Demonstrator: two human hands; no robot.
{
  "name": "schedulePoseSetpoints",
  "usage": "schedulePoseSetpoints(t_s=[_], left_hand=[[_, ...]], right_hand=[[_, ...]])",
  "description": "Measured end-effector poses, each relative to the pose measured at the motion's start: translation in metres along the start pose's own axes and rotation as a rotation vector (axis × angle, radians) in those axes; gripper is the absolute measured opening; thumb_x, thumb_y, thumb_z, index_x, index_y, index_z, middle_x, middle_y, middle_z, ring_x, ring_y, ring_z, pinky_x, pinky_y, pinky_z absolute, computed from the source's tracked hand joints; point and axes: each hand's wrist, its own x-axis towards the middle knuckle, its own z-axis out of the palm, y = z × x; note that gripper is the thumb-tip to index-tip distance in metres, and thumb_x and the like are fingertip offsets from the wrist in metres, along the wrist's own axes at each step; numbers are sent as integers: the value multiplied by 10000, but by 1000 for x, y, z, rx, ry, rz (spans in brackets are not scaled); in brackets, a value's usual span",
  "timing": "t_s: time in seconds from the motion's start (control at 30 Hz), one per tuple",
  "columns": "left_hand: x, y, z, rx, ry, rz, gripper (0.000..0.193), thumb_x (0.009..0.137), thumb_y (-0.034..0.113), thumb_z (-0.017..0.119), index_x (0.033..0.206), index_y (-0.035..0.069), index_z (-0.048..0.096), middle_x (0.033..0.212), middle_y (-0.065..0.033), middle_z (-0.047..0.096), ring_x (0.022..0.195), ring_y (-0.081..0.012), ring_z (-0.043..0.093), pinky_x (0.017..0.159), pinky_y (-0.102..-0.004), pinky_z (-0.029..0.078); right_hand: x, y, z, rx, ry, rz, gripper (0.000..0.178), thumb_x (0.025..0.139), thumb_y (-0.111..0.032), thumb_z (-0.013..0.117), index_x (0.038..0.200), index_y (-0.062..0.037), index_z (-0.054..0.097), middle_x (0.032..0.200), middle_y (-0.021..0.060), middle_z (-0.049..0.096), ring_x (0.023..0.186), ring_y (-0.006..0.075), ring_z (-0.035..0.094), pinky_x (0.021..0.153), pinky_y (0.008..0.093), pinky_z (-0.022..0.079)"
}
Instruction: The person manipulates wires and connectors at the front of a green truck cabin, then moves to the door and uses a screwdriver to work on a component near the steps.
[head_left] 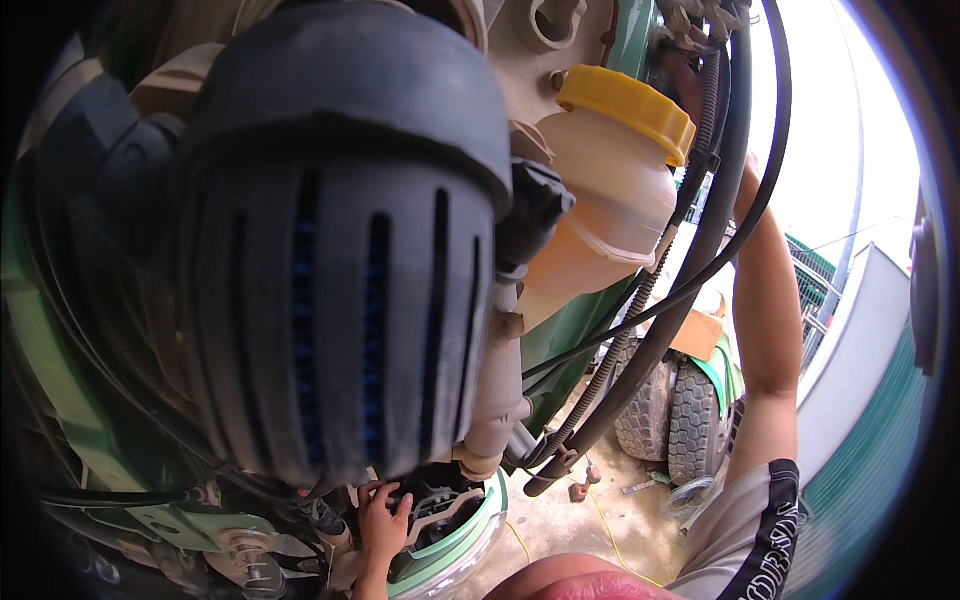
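Note:
My left hand [383, 520] reaches in at the bottom, below a large black slotted air intake housing [340, 300]. Its fingers are spread and rest near dark parts [440, 515] behind a green-rimmed lamp housing [492, 520]; I see nothing held in them. My right arm is raised along the right side. At its upper end my right hand [749, 172] is mostly hidden behind a thick black hose [775, 150], so its fingers do not show. Left of that hose sits a translucent tank [610, 190] of amber liquid with a yellow cap [630, 105].
Black hoses and a ribbed conduit [610, 365] run down beside the tank. Green panels [75, 400] and a coil spring [255, 565] lie at the left. Behind are big tyres [695, 420], an orange-and-black tool [582, 488] and a yellow cord [610, 540] on the ground.

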Motion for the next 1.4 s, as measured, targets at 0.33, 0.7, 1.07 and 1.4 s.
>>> schedulePoseSetpoints(t_s=[0.33,0.7,1.07,1.4], left_hand=[[4,-10,3,7,23,36,262,888,160,716,1086,-3,661,1132,-135,540,736,-220,655,730,-358,517],[3,-5,-2,15,15,-24,269,889,173,710,1100,13,663,1145,-122,536,762,-217,655,752,-368,518],[2,-4,-1,55,31,-3,276,887,174,717,1102,9,663,1148,-119,537,782,-218,646,766,-367,515],[-1,0,-3,61,11,-6,310,870,195,737,1115,21,661,1148,-119,532,829,-244,624,801,-388,516]], right_hand=[[2,3,-8,-20,-46,28,209,887,-210,669,1009,-40,688,786,100,689,692,207,660,647,376,532],[0,4,-8,-6,-65,34,225,901,-215,661,1045,-43,676,806,101,688,710,217,665,658,383,534],[1,17,-9,0,-71,15,242,915,-220,652,1081,-45,665,826,101,688,728,226,671,668,391,537],[7,19,-15,6,-64,-11,258,928,-225,645,1113,-47,654,844,102,687,745,235,676,677,398,539]])
